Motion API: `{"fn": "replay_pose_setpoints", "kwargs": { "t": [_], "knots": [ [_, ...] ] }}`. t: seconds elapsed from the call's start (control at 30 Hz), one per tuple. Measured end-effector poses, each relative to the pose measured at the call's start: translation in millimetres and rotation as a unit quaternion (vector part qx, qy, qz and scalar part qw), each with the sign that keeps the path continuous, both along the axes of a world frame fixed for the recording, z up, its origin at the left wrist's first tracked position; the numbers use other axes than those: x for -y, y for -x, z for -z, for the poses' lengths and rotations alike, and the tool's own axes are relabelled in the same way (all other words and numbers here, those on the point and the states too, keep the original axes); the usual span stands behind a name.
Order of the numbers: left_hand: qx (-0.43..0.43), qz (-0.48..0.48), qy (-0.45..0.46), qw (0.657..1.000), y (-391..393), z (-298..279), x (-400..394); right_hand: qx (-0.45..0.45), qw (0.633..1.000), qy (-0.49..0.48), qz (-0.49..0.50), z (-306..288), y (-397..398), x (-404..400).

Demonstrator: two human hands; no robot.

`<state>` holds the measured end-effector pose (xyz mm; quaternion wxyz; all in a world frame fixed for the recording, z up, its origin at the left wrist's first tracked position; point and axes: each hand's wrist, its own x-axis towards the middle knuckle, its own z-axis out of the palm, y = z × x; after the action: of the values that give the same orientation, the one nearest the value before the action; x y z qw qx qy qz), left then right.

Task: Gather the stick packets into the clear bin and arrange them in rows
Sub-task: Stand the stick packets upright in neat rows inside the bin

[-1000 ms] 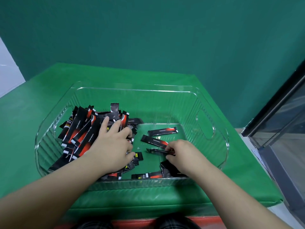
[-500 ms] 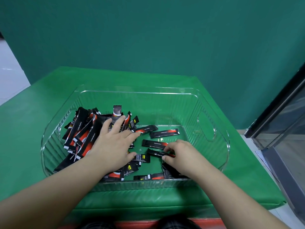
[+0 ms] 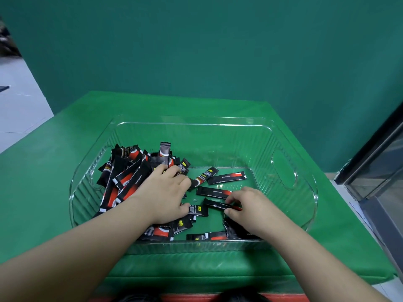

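Left hand lies over the right edge of the packet pile; packets under palm and wrist are hidden, count not readable. Fingertips buried among the packets, so its grip can't be judged. Right hand covers the right end of the packet it pinches, and most of the dark packets beneath its wrist. Print on every packet too small to read. Both forearms run off the bottom edge. Worktop cut off at left. Dark framed panel cut off at right, identity unclear.

green table cover, teal wall, glass-fronted cabinet
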<state>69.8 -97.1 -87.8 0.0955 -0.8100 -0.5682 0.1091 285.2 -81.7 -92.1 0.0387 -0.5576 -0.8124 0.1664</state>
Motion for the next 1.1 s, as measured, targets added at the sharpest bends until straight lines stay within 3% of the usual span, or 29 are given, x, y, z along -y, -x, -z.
{"fn": "replay_pose_setpoints", "kwargs": {
  "t": [0.37,0.53,0.7,0.8,0.97,1.1],
  "knots": [
    [0.040,0.010,0.019,0.999,1.6,11.3,-2.5,0.021,1.000,-0.004,-0.021,-1.6,2.5,0.9],
    [0.031,0.029,0.071,0.997,-0.9,9.6,-6.5,0.130,0.988,-0.061,-0.059,-9.0,8.5,-3.7],
    [0.056,0.015,0.072,0.996,-0.2,15.1,-8.6,0.192,0.978,-0.067,0.035,-12.0,12.3,-17.3],
    [0.066,0.021,0.059,0.996,1.0,15.4,-7.8,0.163,0.983,-0.062,0.053,-15.0,15.8,-29.2],
    [0.057,0.009,0.060,0.997,-1.8,16.1,-8.9,0.033,0.999,-0.025,0.010,-2.6,28.7,-47.7],
    [0.046,-0.010,0.062,0.997,-4.7,17.2,-9.8,0.045,0.999,0.012,0.029,15.1,30.1,-51.7]
  ]
}}
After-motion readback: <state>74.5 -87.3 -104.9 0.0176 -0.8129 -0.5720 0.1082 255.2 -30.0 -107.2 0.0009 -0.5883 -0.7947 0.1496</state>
